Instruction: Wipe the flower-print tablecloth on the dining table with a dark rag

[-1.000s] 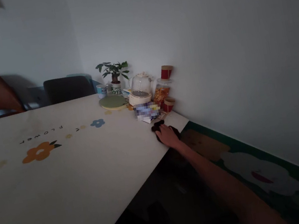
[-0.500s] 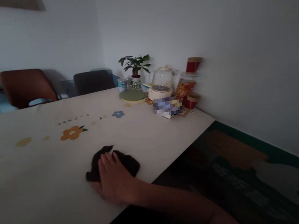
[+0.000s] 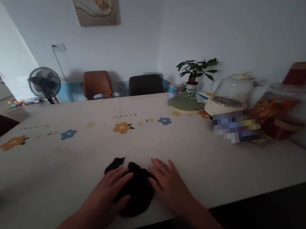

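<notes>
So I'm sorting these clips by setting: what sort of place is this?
Most likely a home dining area: a long table with a flower-print cover, chairs along the wall, and a glass kettle beside a potted plant. Both hands rest on a dark cloth.

Two bare forearms are showing from the lower edge, each ending in a hand: the left hand (image 3: 110, 197) and the right hand (image 3: 168, 183). Neither arm is wearing a sleeve in the part that is showing, and no cuff is coming into view. Nothing is showing on either wrist, and no ring is showing on the fingers (image 3: 161, 166), though dim light is blurring fine detail. Both hands are gloveless. The fingers are looking slim, with short nails. The rest of the body is lying out of view.
</notes>
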The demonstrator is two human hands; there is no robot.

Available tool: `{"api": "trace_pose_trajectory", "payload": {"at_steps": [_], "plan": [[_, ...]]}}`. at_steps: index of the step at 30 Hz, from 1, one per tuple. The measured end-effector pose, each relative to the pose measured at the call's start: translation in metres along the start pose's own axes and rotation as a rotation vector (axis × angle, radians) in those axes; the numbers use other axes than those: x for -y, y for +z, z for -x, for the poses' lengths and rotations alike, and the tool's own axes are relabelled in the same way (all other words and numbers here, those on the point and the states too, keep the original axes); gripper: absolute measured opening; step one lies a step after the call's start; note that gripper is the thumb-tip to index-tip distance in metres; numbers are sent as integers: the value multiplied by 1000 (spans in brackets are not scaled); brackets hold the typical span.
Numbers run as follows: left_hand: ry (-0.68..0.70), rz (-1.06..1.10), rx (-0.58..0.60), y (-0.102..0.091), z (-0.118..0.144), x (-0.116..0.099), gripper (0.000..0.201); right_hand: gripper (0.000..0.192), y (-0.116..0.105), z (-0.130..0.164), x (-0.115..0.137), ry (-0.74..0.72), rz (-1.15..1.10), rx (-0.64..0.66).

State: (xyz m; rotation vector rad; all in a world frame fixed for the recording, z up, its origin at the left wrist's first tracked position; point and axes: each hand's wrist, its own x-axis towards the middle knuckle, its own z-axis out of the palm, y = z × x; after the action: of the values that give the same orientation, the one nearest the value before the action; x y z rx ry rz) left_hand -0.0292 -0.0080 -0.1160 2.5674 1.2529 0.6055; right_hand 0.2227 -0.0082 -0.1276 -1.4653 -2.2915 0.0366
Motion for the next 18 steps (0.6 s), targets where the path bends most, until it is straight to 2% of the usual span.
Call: {"api": "trace_pose_trajectory", "payload": {"at_steps": [2, 4, 8, 11, 14, 18], "plan": [[31, -42, 179, 13, -15, -5, 53, 41, 4, 13, -28, 28, 63, -83], [77, -48, 287, 25, -30, -13, 51, 42, 7, 24, -53, 48, 101, -181], [206, 12, 337, 42, -60, -39, 56, 46, 17, 33, -86, 73, 96, -341], [248, 81, 336, 47, -71, -49, 62, 47, 23, 34, -96, 51, 100, -350], [136, 20, 316, 41, -67, -31, 62, 45, 23, 36, -102, 2, 142, -304], [-230, -166, 269, 13, -43, 30, 61, 41, 20, 43, -115, -47, 176, -229]]}}
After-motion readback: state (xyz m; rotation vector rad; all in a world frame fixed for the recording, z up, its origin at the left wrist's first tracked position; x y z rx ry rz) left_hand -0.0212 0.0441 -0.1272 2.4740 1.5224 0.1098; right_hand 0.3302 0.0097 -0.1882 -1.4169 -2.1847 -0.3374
